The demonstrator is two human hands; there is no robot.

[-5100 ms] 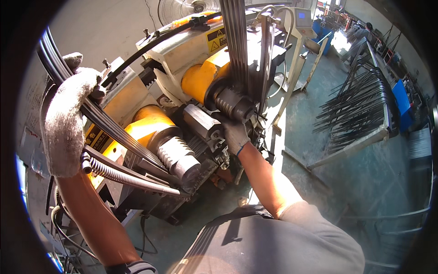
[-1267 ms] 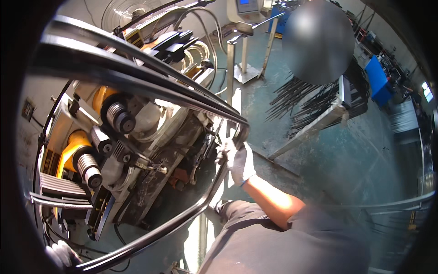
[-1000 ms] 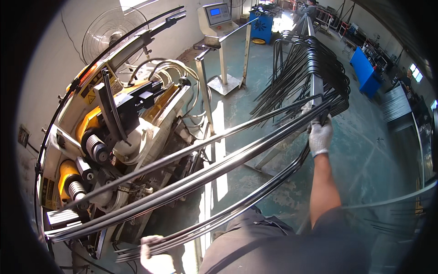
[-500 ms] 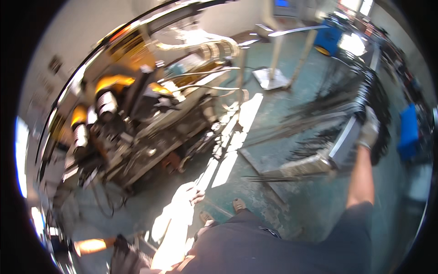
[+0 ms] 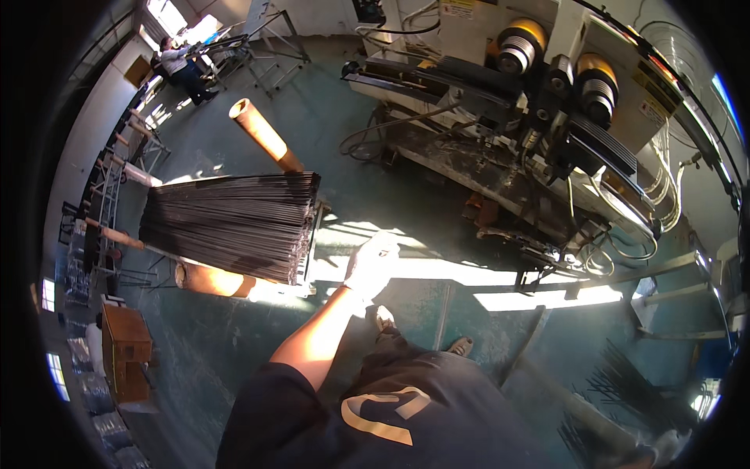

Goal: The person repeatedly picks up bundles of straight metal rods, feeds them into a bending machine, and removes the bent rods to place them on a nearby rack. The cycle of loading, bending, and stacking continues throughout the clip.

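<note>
- Lying loosely curled, fingers of the left hand (image 5: pixel 373 264) are holding nothing visible; the right hand isn't showing clearly, so I cannot tell.
- Stacked black rods (image 5: pixel 230 221) are lying near, at ten o'clock; an uneven knock could be sliding them loose.
- Splayed dark rods (image 5: pixel 617 383) are sitting at four o'clock; a careless step could be snagging their tips.
</note>
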